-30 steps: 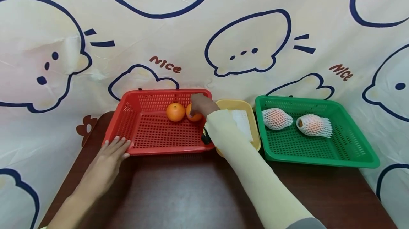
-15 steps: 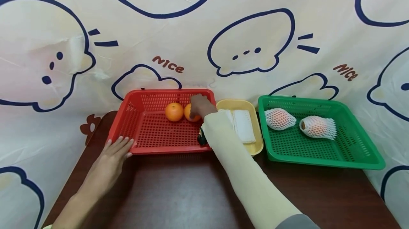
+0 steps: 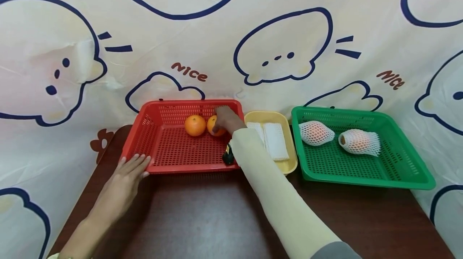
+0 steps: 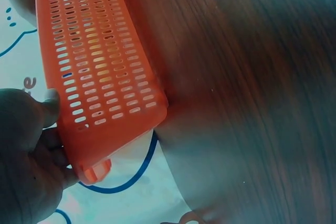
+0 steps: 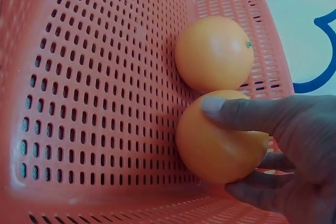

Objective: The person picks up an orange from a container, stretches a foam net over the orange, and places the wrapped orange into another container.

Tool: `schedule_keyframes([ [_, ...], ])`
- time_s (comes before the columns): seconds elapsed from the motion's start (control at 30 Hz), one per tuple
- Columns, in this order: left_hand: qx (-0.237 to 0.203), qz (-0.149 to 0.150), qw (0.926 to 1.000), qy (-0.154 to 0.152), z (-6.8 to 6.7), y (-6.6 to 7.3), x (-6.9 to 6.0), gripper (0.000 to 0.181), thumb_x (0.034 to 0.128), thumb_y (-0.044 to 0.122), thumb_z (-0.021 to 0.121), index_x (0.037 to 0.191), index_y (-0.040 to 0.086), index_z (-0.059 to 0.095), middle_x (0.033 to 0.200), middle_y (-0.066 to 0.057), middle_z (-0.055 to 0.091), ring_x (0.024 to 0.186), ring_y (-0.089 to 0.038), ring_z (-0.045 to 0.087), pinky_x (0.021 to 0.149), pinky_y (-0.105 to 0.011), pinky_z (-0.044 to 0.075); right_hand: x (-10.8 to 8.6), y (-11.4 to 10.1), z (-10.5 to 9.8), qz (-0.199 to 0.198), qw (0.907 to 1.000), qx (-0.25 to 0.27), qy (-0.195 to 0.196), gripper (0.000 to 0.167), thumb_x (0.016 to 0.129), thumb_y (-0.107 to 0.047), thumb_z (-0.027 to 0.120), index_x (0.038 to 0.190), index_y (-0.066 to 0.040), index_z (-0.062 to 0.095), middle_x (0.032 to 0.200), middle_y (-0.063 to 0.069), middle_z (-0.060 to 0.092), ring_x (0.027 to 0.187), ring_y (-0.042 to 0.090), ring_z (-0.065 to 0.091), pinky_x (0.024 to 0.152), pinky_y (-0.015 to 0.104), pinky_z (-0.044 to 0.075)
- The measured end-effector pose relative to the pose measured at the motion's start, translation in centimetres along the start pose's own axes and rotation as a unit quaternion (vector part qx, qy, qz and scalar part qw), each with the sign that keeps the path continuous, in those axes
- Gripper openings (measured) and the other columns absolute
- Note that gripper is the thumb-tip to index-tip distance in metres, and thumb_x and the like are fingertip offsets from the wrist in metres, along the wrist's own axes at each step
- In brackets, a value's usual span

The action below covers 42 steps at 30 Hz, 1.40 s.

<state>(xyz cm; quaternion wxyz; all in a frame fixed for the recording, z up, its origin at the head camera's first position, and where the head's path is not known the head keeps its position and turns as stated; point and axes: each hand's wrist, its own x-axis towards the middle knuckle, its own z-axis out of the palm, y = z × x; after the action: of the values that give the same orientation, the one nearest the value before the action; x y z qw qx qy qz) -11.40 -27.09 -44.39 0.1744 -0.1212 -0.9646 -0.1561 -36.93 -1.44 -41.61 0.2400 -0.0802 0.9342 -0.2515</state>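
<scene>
Inside the red basket (image 3: 188, 168), two oranges lie side by side. My right hand (image 3: 228, 120) grips the right-hand orange (image 3: 213, 126); in the right wrist view the thumb of my right hand (image 5: 294, 140) lies over this orange (image 5: 218, 145) and the fingers curl beneath it. The other orange (image 3: 195, 125), also in the right wrist view (image 5: 212, 53), touches it. My left hand (image 3: 124, 178) rests with straight fingers on the basket's front left corner; in the left wrist view the left hand (image 4: 31, 156) is at the basket's rim (image 4: 73, 156).
A yellow basket (image 3: 292, 152) with white foam nets (image 3: 276, 140) stands right of the red one. Further right, a green basket (image 3: 365, 180) holds two net-wrapped fruits (image 3: 316, 133), (image 3: 359, 142). A patterned cloth (image 3: 206, 42) hangs behind the dark wooden table (image 3: 202, 215).
Both oranges have shifted slightly left in the red basket, with my right hand staying on the right-hand one. My left hand has stayed on the basket's corner.
</scene>
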Motion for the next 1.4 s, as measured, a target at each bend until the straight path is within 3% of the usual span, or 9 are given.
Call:
schedule_keyframes([
  [0.27, 0.002, -0.007, 0.9998, -0.019, -0.5, 0.1, 0.3, 0.047, 0.0953, 0.006, 0.068, 0.141, 0.000, 0.059, 0.139, -0.027, 0.061, 0.132, -0.049, 0.054, 0.121, -0.060, 0.026, -1.7, 0.1, -1.4, -0.046, 0.9977, -0.030, 0.041, 0.062, 0.080, -0.025, 0.090, 0.133, -0.010, 0.061, 0.124, 0.006, 0.065, 0.108, 0.023, 0.058, 0.100, 0.036, 0.053],
  [0.4, -0.004, -0.032, 0.9974, -0.065, -1.0, 0.3, 0.6, 0.050, 0.0970, 0.011, 0.068, 0.144, -0.001, 0.056, 0.144, -0.028, 0.057, 0.137, -0.049, 0.049, 0.121, -0.063, 0.023, -2.9, 0.5, -2.7, -0.097, 0.9936, -0.009, 0.057, 0.072, 0.080, -0.024, 0.090, 0.142, -0.009, 0.057, 0.134, 0.005, 0.062, 0.114, 0.023, 0.056, 0.106, 0.036, 0.052],
  [0.57, -0.023, -0.085, 0.9858, -0.143, -1.6, 0.8, 1.6, 0.060, 0.1006, 0.027, 0.065, 0.151, -0.001, 0.046, 0.153, -0.029, 0.045, 0.145, -0.049, 0.037, 0.124, -0.062, 0.014, -4.5, 1.8, -4.9, -0.143, 0.9868, 0.039, 0.063, 0.080, 0.076, -0.022, 0.092, 0.146, -0.008, 0.055, 0.142, 0.007, 0.059, 0.119, 0.024, 0.055, 0.109, 0.038, 0.050],
  [0.73, -0.042, -0.093, 0.9826, -0.155, -1.7, 2.1, 2.9, 0.065, 0.1038, 0.039, 0.059, 0.153, 0.000, 0.043, 0.156, -0.028, 0.043, 0.148, -0.047, 0.035, 0.123, -0.064, 0.020, -6.3, 3.6, -7.0, -0.156, 0.9840, 0.035, 0.079, 0.086, 0.076, -0.029, 0.092, 0.149, -0.008, 0.052, 0.147, 0.008, 0.055, 0.122, 0.025, 0.054, 0.108, 0.038, 0.051],
  [0.97, -0.119, -0.111, 0.9774, -0.135, -1.1, 5.9, 5.5, 0.069, 0.1030, 0.047, 0.057, 0.159, 0.012, 0.038, 0.161, -0.022, 0.040, 0.149, -0.046, 0.035, 0.114, -0.067, 0.034, -9.5, 6.4, -8.8, -0.199, 0.9759, 0.012, 0.089, 0.090, 0.075, -0.043, 0.092, 0.149, -0.013, 0.052, 0.148, 0.006, 0.055, 0.124, 0.026, 0.054, 0.104, 0.039, 0.053],
  [1.1, -0.192, -0.088, 0.9727, -0.097, -0.1, 8.5, 7.5, 0.070, 0.0997, 0.052, 0.059, 0.157, 0.016, 0.041, 0.158, -0.014, 0.046, 0.147, -0.038, 0.042, 0.113, -0.063, 0.041, -12.0, 7.9, -9.0, -0.207, 0.9741, 0.038, 0.081, 0.089, 0.074, -0.045, 0.092, 0.149, -0.016, 0.053, 0.147, 0.005, 0.055, 0.128, 0.027, 0.053, 0.100, 0.041, 0.056],
  [1.3, -0.315, -0.025, 0.9460, -0.072, 1.4, 12.9, 10.7, 0.072, 0.0912, 0.037, 0.077, 0.153, 0.021, 0.043, 0.150, -0.004, 0.055, 0.139, -0.025, 0.054, 0.110, -0.053, 0.049, -16.2, 9.8, -8.7, -0.218, 0.9681, 0.088, 0.086, 0.082, 0.074, -0.043, 0.090, 0.145, -0.019, 0.056, 0.144, 0.003, 0.056, 0.130, 0.030, 0.055, 0.100, 0.048, 0.057],
  [1.4, -0.349, -0.001, 0.9341, -0.072, 2.0, 15.2, 12.0, 0.076, 0.0876, 0.032, 0.081, 0.153, 0.021, 0.043, 0.149, -0.002, 0.055, 0.137, -0.023, 0.054, 0.109, -0.049, 0.051, -18.0, 10.3, -8.5, -0.224, 0.9658, 0.094, 0.090, 0.079, 0.074, -0.042, 0.089, 0.144, -0.020, 0.058, 0.142, 0.002, 0.057, 0.130, 0.030, 0.056, 0.103, 0.051, 0.055],
])
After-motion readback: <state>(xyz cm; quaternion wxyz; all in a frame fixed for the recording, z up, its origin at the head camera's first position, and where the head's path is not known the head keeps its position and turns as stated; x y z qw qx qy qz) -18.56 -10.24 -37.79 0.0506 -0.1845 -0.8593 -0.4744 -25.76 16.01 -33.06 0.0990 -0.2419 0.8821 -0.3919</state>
